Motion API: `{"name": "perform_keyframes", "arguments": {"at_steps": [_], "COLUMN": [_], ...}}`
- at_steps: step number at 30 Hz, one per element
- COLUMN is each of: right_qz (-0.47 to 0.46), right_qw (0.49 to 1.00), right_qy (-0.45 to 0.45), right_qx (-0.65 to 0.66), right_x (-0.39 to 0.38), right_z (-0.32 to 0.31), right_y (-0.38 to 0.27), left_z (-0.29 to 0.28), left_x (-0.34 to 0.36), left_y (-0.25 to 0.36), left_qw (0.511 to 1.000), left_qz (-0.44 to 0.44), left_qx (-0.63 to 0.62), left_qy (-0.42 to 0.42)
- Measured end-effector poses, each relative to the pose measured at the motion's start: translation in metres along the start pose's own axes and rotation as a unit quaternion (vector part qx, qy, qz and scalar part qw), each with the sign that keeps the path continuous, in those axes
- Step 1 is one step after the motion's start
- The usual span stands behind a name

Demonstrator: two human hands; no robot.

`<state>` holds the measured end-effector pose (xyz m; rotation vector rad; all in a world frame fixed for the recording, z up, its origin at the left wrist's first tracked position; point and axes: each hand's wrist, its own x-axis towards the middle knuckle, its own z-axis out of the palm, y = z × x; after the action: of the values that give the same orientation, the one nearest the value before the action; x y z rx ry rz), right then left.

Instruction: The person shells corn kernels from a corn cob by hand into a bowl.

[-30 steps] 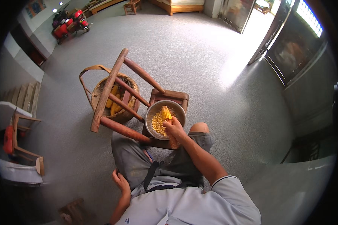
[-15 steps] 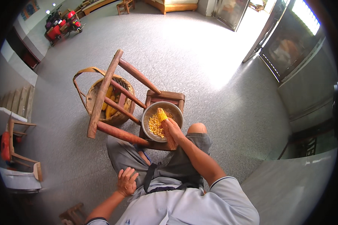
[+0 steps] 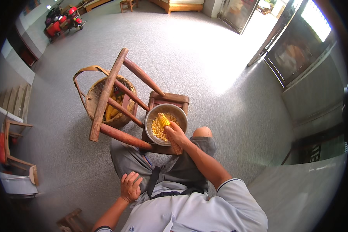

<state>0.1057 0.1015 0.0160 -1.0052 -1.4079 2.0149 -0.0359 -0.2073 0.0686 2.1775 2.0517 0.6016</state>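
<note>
In my right hand point(image 3: 175, 133) is a corn cob point(image 3: 164, 121), gripped with the fingers wrapped round it over a metal bowl point(image 3: 186, 120). Yellow kernels cover the cob's far end; its near part, below my hand, looks stripped and reddish. Loose corn kernels point(image 3: 157, 130) lie in the bowl, which stands on the seat of a wooden chair point(image 3: 123, 137) in front of my knees. My left hand point(image 3: 130, 187) rests on my left thigh, fingers apart and holding nothing.
Beyond the chair's slanting bars, a woven basket point(image 3: 92, 97) with a tall handle holds several corn cobs point(image 3: 113, 110). A red motorbike point(image 3: 58, 27) stands at the far left. Light falls through an open door point(image 3: 237, 15) at the far right. Other wooden furniture point(image 3: 17, 154) is at left.
My right hand has shifted slightly along the cob toward its yellow end, and less of the stripped part shows below it. My left hand stays on the thigh. The view has moved slightly.
</note>
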Motion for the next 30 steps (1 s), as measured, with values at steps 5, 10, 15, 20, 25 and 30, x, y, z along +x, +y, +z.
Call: {"name": "perform_keyframes", "arguments": {"at_steps": [5, 10, 15, 20, 25, 30], "right_qz": [-0.009, 0.006, -0.106, -0.104, -0.104, 0.005], "right_qw": [1.0, 0.992, 0.992, 0.988, 0.988, 0.993], "right_qy": [0.014, 0.022, 0.027, 0.103, 0.09, 0.065], "right_qx": [-0.013, 0.128, 0.061, 0.038, -0.07, -0.103], "right_x": [0.003, 0.0, 0.015, -0.011, 0.004, 0.007], "right_z": [0.01, -0.018, 0.018, 0.001, 0.006, 0.005], "right_y": [-0.008, -0.005, 0.018, -0.007, 0.002, -0.006], "left_z": [0.0, 0.011, 0.017, 0.032, 0.027, 0.042], "left_x": [0.0, 0.023, -0.011, 0.011, 0.017, 0.024], "left_y": [-0.006, 0.0, -0.001, -0.012, -0.019, -0.027], "left_qw": [1.0, 0.999, 0.989, 0.987, 0.989, 0.991], "left_qz": [0.001, 0.046, 0.029, 0.108, 0.124, 0.128], "left_qx": [-0.007, -0.013, 0.078, 0.028, 0.025, -0.004], "left_qy": [0.002, 0.017, 0.119, 0.115, 0.081, 0.023]}}
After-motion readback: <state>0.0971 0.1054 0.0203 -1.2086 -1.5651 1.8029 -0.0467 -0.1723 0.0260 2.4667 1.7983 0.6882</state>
